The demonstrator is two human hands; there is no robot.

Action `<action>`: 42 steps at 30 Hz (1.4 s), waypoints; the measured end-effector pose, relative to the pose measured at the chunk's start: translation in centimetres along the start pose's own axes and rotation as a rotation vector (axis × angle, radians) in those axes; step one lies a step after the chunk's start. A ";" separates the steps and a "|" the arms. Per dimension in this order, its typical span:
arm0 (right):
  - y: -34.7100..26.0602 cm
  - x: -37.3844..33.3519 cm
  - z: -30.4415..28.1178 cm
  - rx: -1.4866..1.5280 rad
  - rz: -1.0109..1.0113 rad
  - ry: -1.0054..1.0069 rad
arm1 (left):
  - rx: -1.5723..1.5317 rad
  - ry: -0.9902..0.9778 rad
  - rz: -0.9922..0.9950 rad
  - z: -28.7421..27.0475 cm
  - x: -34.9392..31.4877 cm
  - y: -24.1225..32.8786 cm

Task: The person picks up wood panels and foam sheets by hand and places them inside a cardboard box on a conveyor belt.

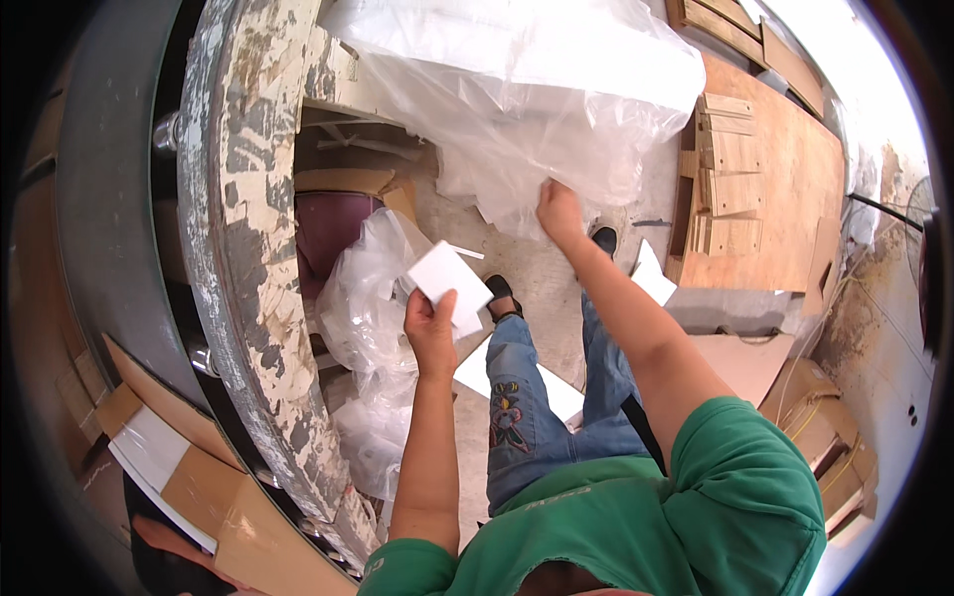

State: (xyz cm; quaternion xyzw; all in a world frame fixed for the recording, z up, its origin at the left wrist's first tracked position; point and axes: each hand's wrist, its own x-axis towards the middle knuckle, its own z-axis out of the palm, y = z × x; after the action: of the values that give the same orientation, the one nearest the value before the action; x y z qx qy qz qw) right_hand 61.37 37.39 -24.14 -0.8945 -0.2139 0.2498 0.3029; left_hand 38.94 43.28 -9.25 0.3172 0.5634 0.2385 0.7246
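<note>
Between the thumb and fingers of my left hand [431, 326] is a flat white square pad [449, 275], perhaps foam or card. A thin white strip sticks out behind it. My right hand [559, 212], arm stretched forward, is closed at the near hanging edge of a clear plastic sheet [537, 134]. That sheet drapes over a large white thing in front of me, whose shape is mostly hidden. Just left of the pad, a heap of crumpled clear plastic [368, 298] hangs down beside the worn bench edge.
A peeling painted beam [248, 199] runs along my left, beside a roller conveyor. Wooden pieces [730, 179] rest on a plywood board [785, 219] at right. White sheets [552, 392] lie near my feet. Another person's arm [179, 544] shows at lower left, by an open cardboard box [258, 526].
</note>
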 end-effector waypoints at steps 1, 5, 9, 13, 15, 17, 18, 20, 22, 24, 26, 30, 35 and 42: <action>-0.5 1.5 -1.3 -0.050 -0.259 0.232 | 0.140 -0.019 0.017 0.8 0.2 -0.2; -5.1 2.6 -10.0 -0.038 -0.563 0.212 | 0.923 -0.309 0.038 4.0 2.8 -3.1; -6.7 2.3 -18.0 -0.061 -0.744 0.179 | 1.227 -0.391 0.824 15.1 5.5 -1.4; -6.0 3.0 -21.0 -0.178 -0.710 0.076 | 1.603 -0.289 1.034 22.1 9.4 1.8; -6.4 3.9 -21.8 -0.207 -0.689 0.027 | 1.704 -0.204 1.069 23.3 10.3 2.2; -6.3 5.0 -22.3 -0.202 -0.673 -0.039 | 1.719 -0.091 1.113 23.8 10.9 2.5; -6.4 5.7 -22.5 -0.325 -0.684 -0.019 | 1.819 -0.188 0.915 23.8 11.1 3.2; -7.5 7.2 -23.6 -0.372 -0.475 -0.359 | 1.666 -0.130 1.020 23.8 11.1 2.4; -7.7 8.8 -24.2 -0.378 -0.382 -0.540 | 1.583 -0.083 1.090 23.9 10.6 1.4; -6.7 9.6 -23.5 -0.351 -0.417 -0.567 | 1.636 -0.030 1.123 23.4 10.8 0.5; -6.3 10.3 -23.5 -0.389 -0.464 -0.575 | 1.674 -0.008 1.157 23.1 10.6 0.6; -4.3 11.8 -24.2 -0.332 -0.739 -0.341 | 1.829 -0.107 1.102 21.9 9.2 0.0; -4.7 11.7 -29.6 -0.218 -1.001 -0.769 | 1.782 -0.170 0.923 21.3 9.2 2.1; -7.8 21.9 -34.5 0.151 -0.288 -1.219 | 1.913 -0.049 0.488 13.2 -3.9 5.5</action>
State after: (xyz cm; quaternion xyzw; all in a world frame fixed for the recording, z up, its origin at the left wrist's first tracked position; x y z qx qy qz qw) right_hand 96.61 39.74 -2.20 -0.5297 -0.4482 0.6859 0.2194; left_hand 50.83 41.72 -0.49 0.8816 0.4228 -0.1814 0.1053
